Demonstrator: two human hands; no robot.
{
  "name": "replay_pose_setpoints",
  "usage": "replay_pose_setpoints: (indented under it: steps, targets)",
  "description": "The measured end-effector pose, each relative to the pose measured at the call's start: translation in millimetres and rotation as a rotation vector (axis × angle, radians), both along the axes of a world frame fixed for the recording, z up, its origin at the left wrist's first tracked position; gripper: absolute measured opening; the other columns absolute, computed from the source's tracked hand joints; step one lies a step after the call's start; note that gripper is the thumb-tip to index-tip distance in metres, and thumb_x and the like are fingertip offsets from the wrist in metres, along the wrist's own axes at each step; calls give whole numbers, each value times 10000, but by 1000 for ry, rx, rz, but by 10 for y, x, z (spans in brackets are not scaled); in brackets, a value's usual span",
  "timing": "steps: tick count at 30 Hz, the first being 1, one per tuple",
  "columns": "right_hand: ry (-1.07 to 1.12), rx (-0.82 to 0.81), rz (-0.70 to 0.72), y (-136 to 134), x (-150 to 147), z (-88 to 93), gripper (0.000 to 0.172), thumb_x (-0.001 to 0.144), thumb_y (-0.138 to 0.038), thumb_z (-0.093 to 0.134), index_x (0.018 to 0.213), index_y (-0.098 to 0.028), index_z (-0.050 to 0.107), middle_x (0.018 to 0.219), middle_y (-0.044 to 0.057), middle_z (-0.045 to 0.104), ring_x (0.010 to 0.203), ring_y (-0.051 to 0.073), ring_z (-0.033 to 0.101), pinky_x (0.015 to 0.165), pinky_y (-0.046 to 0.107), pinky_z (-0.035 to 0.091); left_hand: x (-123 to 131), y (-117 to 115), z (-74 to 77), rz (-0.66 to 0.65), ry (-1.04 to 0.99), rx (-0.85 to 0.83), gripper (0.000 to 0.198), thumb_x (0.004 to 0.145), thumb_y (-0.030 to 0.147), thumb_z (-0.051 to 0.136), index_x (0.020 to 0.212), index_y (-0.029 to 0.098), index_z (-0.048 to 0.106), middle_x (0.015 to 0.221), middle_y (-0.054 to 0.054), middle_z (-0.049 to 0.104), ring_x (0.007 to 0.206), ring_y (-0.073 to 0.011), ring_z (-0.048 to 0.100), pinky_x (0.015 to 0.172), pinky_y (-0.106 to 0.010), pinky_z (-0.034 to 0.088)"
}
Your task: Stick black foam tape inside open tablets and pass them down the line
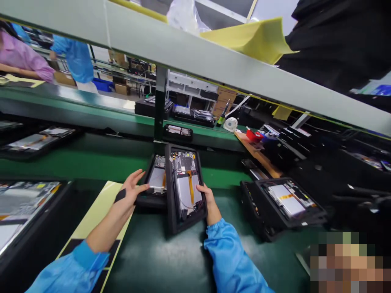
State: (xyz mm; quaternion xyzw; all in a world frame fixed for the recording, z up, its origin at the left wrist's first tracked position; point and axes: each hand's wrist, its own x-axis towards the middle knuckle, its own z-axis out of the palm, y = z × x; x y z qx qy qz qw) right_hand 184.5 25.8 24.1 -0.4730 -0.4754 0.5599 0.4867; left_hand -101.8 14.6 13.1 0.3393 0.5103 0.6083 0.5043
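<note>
My right hand point(209, 199) grips the right edge of a black tray point(171, 211), its thumb over the rim. Inside that tray lies an opened tablet point(187, 189) with a silver battery, a circuit board and an orange ribbon cable. The tray is tilted and overlaps a second black tray point(149, 200) behind it to the left, which holds a similar opened tablet point(157, 179), partly hidden. My left hand point(130, 191) is open at the second tray's left side, fingers spread, with the thumb tip at its edge. Whether it touches is unclear. A black band wraps part of this hand.
More trays with opened tablets sit at the left point(56, 215) and right point(284, 199). Yellow sheeting point(100, 203) lies under my left forearm. A grey shelf beam point(195, 53) crosses above. Behind stand a small white fan point(230, 124), a red tape dispenser point(254, 136) and other people.
</note>
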Motion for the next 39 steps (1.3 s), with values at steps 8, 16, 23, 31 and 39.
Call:
replay_pose_setpoints:
  steps: [8, 16, 23, 31, 39]
  targets:
    - [54, -154, -81, -639, 342, -62, 507, 535, -436, 848, 989, -243, 733, 873, 46, 828, 862, 362, 791, 758, 447, 624, -564, -1160, -388, 105, 113, -63, 784, 636, 345, 842, 1375, 255, 599, 1429, -85, 647, 1440, -375, 522, 1112, -480, 568]
    - [-191, -220, -145, -1022, 563, -35, 468, 535, -422, 906, 902, -176, 753, 853, 104, 801, 716, 306, 749, 671, 417, 607, -843, -1482, -329, 90, 943, 172, 412, 839, 611, 610, 1034, 270, 735, 1404, -84, 657, 1443, -399, 481, 1283, -597, 280]
    - [-658, 62, -503, -1259, 416, -15, 596, 677, -438, 842, 1188, -168, 695, 1467, 213, 571, 1405, 428, 478, 1195, 597, 383, -906, -1672, -422, -15, 1241, 245, 355, 858, 593, 582, 910, 289, 760, 1212, -97, 741, 1227, -397, 602, 1191, -579, 348]
    - [-478, 400, 9, -1768, -793, 391, 144, 974, -280, 626, 1039, -225, 742, 1053, 71, 754, 985, 211, 699, 863, 344, 563, -808, -1654, -216, -118, 1069, 208, 365, 925, 582, 563, 922, 249, 714, 907, -56, 754, 883, -272, 696, 869, -383, 540]
    - [-9, 115, 353, -1575, -1441, 198, 289, 908, -430, 749, 1122, -236, 771, 969, 37, 697, 845, 170, 685, 702, 285, 559, -303, -1700, 124, -244, -36, -54, 520, 698, 566, 917, 954, 216, 630, 793, -11, 718, 732, -177, 697, 717, -262, 598]
